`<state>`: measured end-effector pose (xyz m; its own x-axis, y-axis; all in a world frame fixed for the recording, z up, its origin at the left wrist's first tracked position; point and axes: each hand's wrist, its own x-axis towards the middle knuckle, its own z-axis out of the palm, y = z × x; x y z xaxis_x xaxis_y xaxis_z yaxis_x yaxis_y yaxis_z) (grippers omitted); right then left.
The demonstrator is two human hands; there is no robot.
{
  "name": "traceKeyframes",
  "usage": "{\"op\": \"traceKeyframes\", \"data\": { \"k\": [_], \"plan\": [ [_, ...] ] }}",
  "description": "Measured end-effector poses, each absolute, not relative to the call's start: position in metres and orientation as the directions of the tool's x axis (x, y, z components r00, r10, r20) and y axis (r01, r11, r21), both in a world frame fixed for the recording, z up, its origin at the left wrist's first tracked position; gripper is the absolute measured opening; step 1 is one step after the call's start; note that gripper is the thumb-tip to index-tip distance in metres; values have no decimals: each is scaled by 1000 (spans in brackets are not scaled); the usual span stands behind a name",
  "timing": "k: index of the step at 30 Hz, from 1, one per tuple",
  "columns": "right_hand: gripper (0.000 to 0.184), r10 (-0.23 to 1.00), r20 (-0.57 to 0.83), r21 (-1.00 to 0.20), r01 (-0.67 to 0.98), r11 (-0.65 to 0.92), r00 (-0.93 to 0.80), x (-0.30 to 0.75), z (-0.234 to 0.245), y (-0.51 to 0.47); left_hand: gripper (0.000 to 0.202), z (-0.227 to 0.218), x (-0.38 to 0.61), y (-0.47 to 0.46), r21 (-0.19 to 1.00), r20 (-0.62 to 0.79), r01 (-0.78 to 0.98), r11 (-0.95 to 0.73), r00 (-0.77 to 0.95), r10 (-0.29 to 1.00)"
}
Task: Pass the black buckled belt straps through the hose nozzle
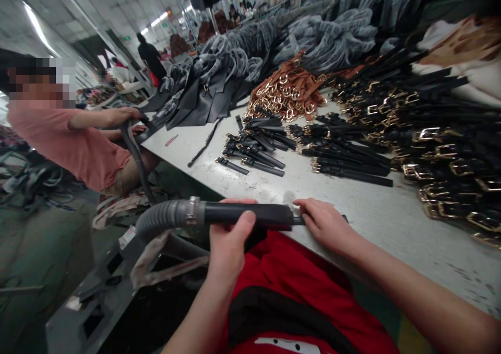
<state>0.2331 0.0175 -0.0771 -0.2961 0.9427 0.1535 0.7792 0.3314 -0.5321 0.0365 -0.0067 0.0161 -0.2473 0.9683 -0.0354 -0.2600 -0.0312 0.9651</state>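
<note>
Left hand (pixel 230 242) is gripping the black nozzle (pixel 272 216); right hand (pixel 324 224) is holding a dark strip (pixel 299 221), seemingly not yet finished.

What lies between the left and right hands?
Between the left hand and right hand, the head view shows the end of the black tube, then a thin dark strip.
</note>
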Motion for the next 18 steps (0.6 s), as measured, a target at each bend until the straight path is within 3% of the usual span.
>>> {"op": "traceKeyframes", "data": {
  "k": [3, 6, 14, 18],
  "plan": [
    [40, 946, 165, -544, 775, 323, -278, 234, -78, 18, 26, 6, 54, -6, 990, -18, -139, -4, -158, 987],
    [38, 948, 161, -546, 775, 318, -276, 234, -77, 18, 26, 3, 56, -3, 993, -9, -116, -12, -176, 984],
    [40, 948, 189, -549, 773, 319, -256, 236, -80, 18, 29, 3, 58, 2, 985, -68, -170, 44, -143, 987],
    [35, 949, 171, -562, 765, 315, -265, 233, -79, 19, 30, 8, 29, 1, 941, -146, -335, 45, -281, 949]
  ]
}}
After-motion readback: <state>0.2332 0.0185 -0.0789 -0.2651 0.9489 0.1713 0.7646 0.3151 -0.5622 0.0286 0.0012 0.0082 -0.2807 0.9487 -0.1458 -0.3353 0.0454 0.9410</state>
